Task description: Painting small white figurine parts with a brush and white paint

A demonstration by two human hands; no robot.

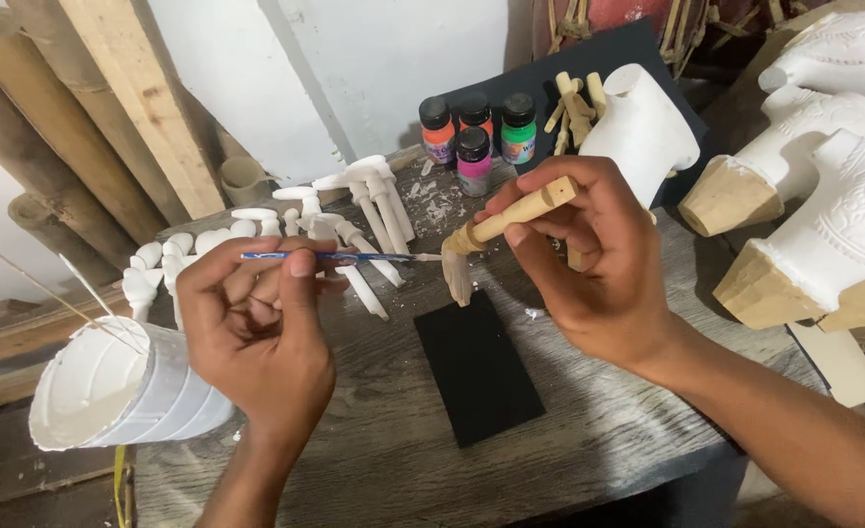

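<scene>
1. Presently, the left hand (pixel 257 332) is clenched on a thin blue-handled paintbrush (pixel 340 257), held level; its tip touches the lower end of a small pale carved wooden piece on a round stick (pixel 511 217).
2. The right hand (pixel 589 264) has its grip closed on that stick, holding the piece above the desk (pixel 393 460), just over a flat black rectangular card (pixel 476 367).
3. Progress, as judged: the carved end looks bare or only faintly coated; painting appears barely begun; most of the surface seems left to do.
4. Four small paint bottles with black caps (pixel 476 137), orange, red, green and pink, stand shut behind; white-coated wooden limb parts (pixel 354 210) lie in a cluster nearby.
5. Surface: grey weathered planks flecked with white; a white ribbed cup (pixel 125 386) with thin sticks sits at the left edge.
6. Room: white-coated carved figures on raw wooden bases (pixel 814 244) at right; timber lengths (pixel 90 108) lean against a pale wall.
</scene>
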